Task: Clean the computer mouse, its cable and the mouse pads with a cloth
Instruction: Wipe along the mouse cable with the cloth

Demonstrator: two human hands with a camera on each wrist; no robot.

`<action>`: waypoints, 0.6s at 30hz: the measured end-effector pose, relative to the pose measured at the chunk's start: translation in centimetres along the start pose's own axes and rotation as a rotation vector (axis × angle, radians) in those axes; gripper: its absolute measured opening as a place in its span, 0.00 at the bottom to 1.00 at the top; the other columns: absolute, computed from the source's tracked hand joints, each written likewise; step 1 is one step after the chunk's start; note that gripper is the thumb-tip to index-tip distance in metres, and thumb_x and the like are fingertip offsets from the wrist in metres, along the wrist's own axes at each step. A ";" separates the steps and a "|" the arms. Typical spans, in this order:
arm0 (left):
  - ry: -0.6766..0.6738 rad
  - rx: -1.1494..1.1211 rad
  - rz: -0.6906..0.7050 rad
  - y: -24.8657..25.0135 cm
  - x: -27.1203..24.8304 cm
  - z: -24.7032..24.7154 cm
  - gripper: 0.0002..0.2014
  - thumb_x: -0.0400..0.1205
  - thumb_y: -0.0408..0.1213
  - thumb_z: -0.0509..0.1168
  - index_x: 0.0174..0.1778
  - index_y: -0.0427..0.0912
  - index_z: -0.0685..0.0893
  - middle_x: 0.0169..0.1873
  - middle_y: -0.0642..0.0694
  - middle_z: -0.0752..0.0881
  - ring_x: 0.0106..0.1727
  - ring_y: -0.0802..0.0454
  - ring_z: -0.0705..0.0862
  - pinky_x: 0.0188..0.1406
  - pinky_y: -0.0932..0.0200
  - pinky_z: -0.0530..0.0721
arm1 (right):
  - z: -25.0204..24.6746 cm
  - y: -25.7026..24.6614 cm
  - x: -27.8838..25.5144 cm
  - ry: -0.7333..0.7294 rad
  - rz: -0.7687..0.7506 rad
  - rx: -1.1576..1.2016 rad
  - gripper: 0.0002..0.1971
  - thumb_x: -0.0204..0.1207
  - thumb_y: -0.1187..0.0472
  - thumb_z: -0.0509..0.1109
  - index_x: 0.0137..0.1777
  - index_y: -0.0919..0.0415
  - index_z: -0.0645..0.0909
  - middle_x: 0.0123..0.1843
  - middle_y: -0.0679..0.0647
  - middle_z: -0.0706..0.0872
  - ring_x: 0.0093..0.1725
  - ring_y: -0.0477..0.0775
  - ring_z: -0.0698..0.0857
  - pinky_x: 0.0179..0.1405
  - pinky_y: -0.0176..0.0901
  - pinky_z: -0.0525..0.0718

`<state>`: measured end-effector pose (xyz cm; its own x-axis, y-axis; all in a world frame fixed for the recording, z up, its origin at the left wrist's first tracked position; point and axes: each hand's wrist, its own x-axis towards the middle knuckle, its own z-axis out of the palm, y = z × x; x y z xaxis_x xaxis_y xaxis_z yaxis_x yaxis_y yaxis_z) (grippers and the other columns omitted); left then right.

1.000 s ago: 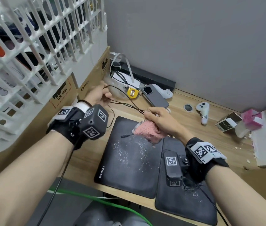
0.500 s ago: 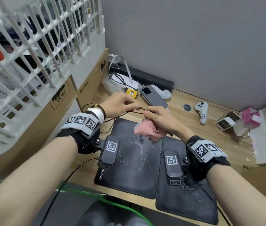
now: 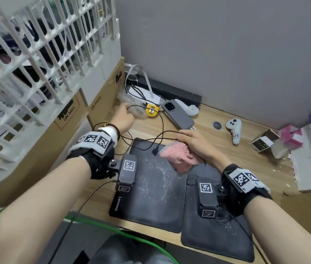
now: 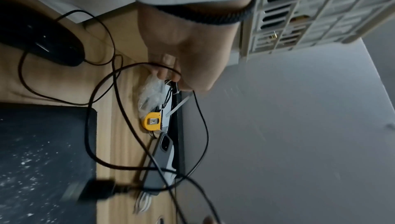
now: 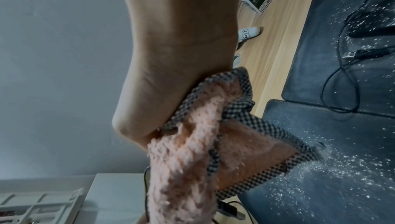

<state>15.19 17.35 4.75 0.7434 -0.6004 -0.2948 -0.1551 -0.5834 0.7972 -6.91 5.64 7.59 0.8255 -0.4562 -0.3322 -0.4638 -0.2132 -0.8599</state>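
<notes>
Black mouse pads lay side by side at the near edge of the wooden desk [image 3: 246,149], the left pad [image 3: 151,197] marked Lenovo and dusted with white specks, the right pad [image 3: 215,237] just beside it and speckled too. Over the seam between them, toward their far edge, the right hand [image 3: 194,143] had its fingers curled round a pink fuzzy cloth [image 3: 177,157] with a checked border, bunched in the palm and hanging down onto the pads. A thin black cable [image 3: 162,126] ran out from under that hand's fingertips, though whether it passed through the cloth I could not tell; its plug [image 3: 154,151] rested on the left pad. Farther left, the cable looped across the desk to the left hand [image 3: 124,119], whose fingertips pinched it above a crumpled clear plastic bag [image 4: 149,92]. From the left wrist view the black mouse [image 4: 40,42] lay on the desk beyond the left pad, cable trailing from it. Beyond the left hand sat a yellow round part [image 3: 151,111], a grey phone [image 3: 177,115] and a white controller [image 3: 233,128], with cardboard boxes [image 3: 71,119] and a white crate [image 3: 36,44] stacked at far left.
</notes>
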 end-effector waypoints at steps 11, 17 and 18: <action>-0.531 0.491 0.698 2.2 -2.3 1.8 0.11 0.83 0.38 0.66 0.60 0.49 0.89 0.55 0.52 0.90 0.51 0.62 0.87 0.57 0.65 0.82 | -0.1 -0.3 0.2 -0.020 0.026 -0.070 0.18 0.81 0.60 0.64 0.37 0.77 0.75 0.29 0.56 0.72 0.28 0.51 0.68 0.27 0.41 0.63; -0.339 0.221 0.386 2.1 -1.2 1.5 0.12 0.87 0.32 0.56 0.53 0.41 0.86 0.40 0.51 0.83 0.25 0.66 0.78 0.23 0.76 0.73 | -0.6 1.3 -1.4 -0.016 0.107 -0.070 0.12 0.80 0.64 0.63 0.34 0.63 0.73 0.28 0.57 0.70 0.28 0.55 0.70 0.20 0.36 0.65; -0.286 0.060 0.271 2.0 -0.8 1.6 0.13 0.88 0.31 0.54 0.55 0.40 0.85 0.41 0.49 0.83 0.24 0.63 0.74 0.20 0.72 0.73 | -0.6 1.6 -1.6 -0.037 0.137 -0.074 0.13 0.81 0.63 0.63 0.34 0.62 0.73 0.26 0.54 0.71 0.26 0.55 0.70 0.20 0.35 0.65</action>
<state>13.21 15.78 5.75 0.4607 -0.8599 -0.2198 -0.3646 -0.4091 0.8365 -9.17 5.54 7.02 0.7633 -0.4535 -0.4601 -0.5947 -0.2150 -0.7747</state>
